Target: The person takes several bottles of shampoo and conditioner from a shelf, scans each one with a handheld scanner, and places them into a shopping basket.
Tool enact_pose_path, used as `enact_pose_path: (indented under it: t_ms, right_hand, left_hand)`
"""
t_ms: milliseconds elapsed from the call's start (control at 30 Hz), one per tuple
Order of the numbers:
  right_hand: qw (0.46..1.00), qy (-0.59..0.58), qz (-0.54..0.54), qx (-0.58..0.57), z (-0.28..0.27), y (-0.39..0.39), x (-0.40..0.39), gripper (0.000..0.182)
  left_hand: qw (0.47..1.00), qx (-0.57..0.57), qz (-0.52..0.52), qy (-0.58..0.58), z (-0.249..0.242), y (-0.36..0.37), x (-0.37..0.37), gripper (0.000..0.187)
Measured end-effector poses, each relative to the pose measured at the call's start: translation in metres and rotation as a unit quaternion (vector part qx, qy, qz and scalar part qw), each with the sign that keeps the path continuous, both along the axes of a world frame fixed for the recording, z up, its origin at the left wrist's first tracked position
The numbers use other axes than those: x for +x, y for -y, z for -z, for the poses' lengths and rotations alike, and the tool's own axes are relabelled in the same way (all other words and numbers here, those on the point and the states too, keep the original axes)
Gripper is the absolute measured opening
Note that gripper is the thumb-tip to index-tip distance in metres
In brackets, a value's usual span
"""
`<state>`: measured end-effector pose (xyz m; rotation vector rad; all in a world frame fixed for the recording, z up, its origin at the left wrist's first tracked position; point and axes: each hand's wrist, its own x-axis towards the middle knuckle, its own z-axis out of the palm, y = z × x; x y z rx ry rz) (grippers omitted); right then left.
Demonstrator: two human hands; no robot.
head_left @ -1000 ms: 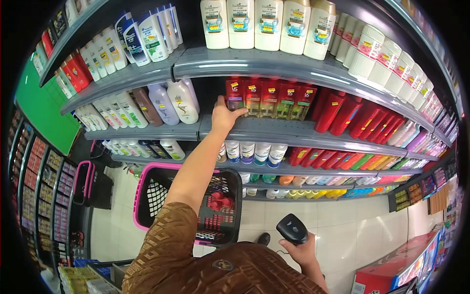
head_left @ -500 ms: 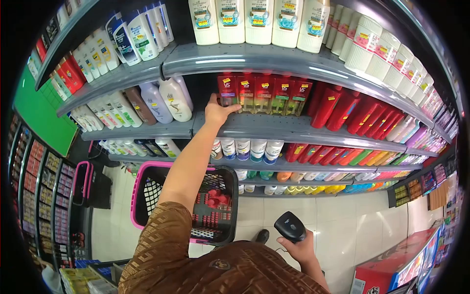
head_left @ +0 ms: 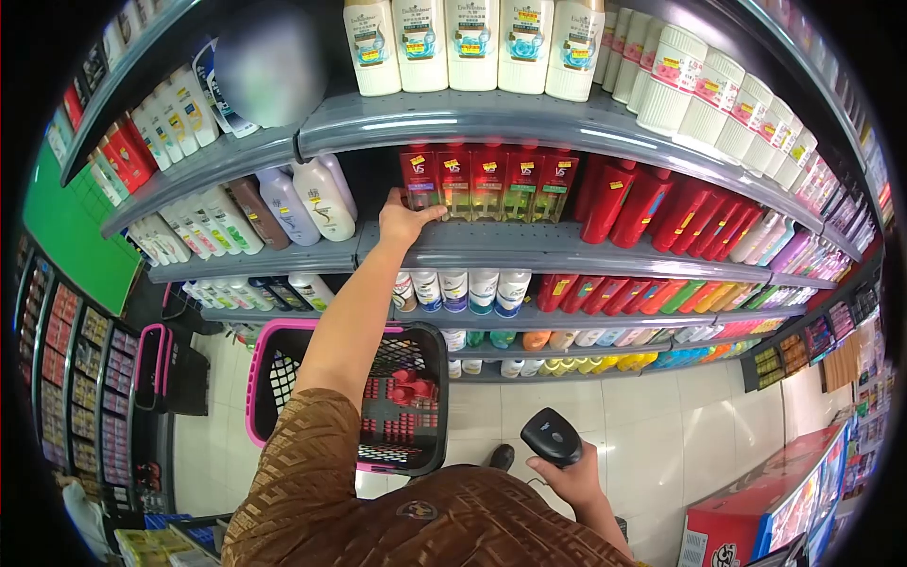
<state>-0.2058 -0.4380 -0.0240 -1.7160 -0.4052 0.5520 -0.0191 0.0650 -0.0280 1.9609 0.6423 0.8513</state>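
My left hand (head_left: 408, 219) reaches to the middle shelf. Its fingers and thumb are closed round the lower part of the leftmost red bottle (head_left: 420, 170) with a VS label. Four similar red bottles (head_left: 487, 180) stand upright in a row to its right. Low on the right, my right hand (head_left: 578, 472) is wrapped round a black handheld scanner (head_left: 551, 438), whose head points up and left. White bottles (head_left: 472, 42) line the shelf above.
A black basket with a pink rim (head_left: 253, 383) is below my left arm, with red items (head_left: 413, 387) inside. Another black basket (head_left: 185, 373) stands further left. A red box (head_left: 732, 534) is at the lower right. Shelf edges (head_left: 529, 260) cross in front.
The view has shifted slightly, so the shelves and bottles appear a little further left. My left hand stays at the same bottle and my right hand still holds the scanner.
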Motion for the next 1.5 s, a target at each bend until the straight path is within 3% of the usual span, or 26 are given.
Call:
enact_pose_path:
  t_ms: [167,400,500,567,600,667,733,833,933,1000,1133,1233,1367,1500]
  right_hand:
    - [1.000,0.006,0.010,-0.005,0.005,0.002,-0.005,0.046]
    - [0.999,0.043,-0.006,-0.018,-0.005,-0.006,-0.027,0.046]
    - [0.999,0.042,0.007,-0.008,-0.009,-0.015,-0.039,0.047]
    - [0.999,0.041,0.012,-0.032,-0.009,-0.021,-0.047,0.048]
    - [0.999,0.029,0.010,-0.040,-0.005,-0.025,-0.052,0.048]
    - [0.998,0.057,0.012,-0.004,0.007,-0.035,-0.059,0.048]
    - [1.000,-0.006,0.008,-0.025,0.013,-0.044,-0.069,0.047]
    - [1.000,0.007,-0.013,-0.016,0.009,-0.068,-0.083,0.046]
    - [0.999,-0.024,-0.028,-0.012,0.011,-0.091,-0.097,0.048]
    - [0.998,-0.020,-0.043,-0.034,0.015,-0.103,-0.106,0.051]
    - [0.997,-0.027,-0.056,-0.053,0.014,-0.126,-0.126,0.056]
    - [0.995,0.000,-0.071,-0.076,0.004,-0.142,-0.137,0.058]
    - [0.992,0.023,-0.067,-0.105,0.000,-0.145,-0.150,0.061]
    - [0.991,0.016,-0.024,-0.132,-0.004,-0.144,-0.159,0.064]
  left_hand:
    - [0.998,0.030,-0.034,-0.049,-0.012,0.010,-0.006,0.076]
    - [0.995,0.075,-0.003,-0.069,-0.023,0.004,-0.016,0.084]
    - [0.982,0.112,0.076,-0.132,-0.027,0.002,-0.039,0.079]
    - [0.976,0.198,0.015,-0.086,-0.031,0.022,-0.088,0.073]
    - [0.978,0.204,0.042,-0.008,-0.036,0.035,-0.119,0.053]
    - [0.983,0.064,0.162,0.066,-0.012,0.028,-0.176,0.038]
    - [0.990,-0.035,0.136,-0.008,0.022,0.009,-0.238,0.028]
    - [0.984,-0.118,0.075,-0.114,0.093,-0.047,-0.333,0.035]
    - [0.957,-0.117,0.004,-0.265,0.166,-0.110,-0.419,0.041]
    - [0.942,-0.163,-0.011,-0.294,0.183,-0.122,-0.451,0.039]
    - [0.924,-0.252,-0.019,-0.286,0.227,-0.132,-0.465,0.041]
    - [0.881,-0.359,-0.014,-0.309,0.255,-0.133,-0.445,0.041]
    - [0.858,-0.377,-0.025,-0.347,0.305,-0.137,-0.422,0.045]
    - [0.828,-0.451,-0.023,-0.333,0.335,-0.140,-0.408,0.038]
